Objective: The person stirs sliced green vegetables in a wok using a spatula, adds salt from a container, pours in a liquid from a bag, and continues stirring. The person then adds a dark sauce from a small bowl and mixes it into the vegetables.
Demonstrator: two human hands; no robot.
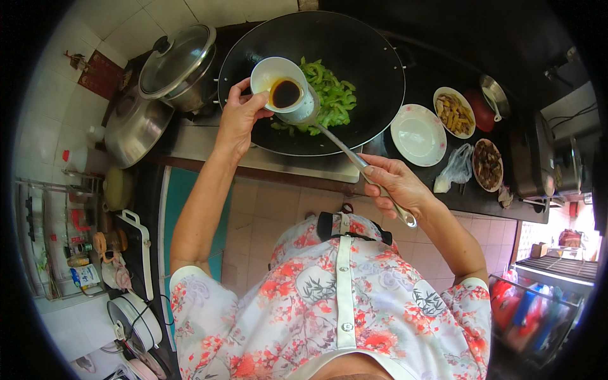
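My left hand (241,116) grips a small white bowl (260,71) by its rim above the wok's left half. Dark brown liquid (286,93) lies in the bowl. In my right hand (396,183) is the long handle of a metal wok spatula (344,148), whose head is partly hidden behind the bowl. Sliced green vegetable pieces (332,97) are heaped in the middle of the large black wok (373,71), against the spatula head.
Right of the wok stand a white plate (419,136), a dish of yellowish strips (453,115), a plastic bag (455,166) and a bowl of dark pieces (487,166). Leftward are a glass-lidded pot (178,64) and a metal basin (137,130). The counter's front edge runs below.
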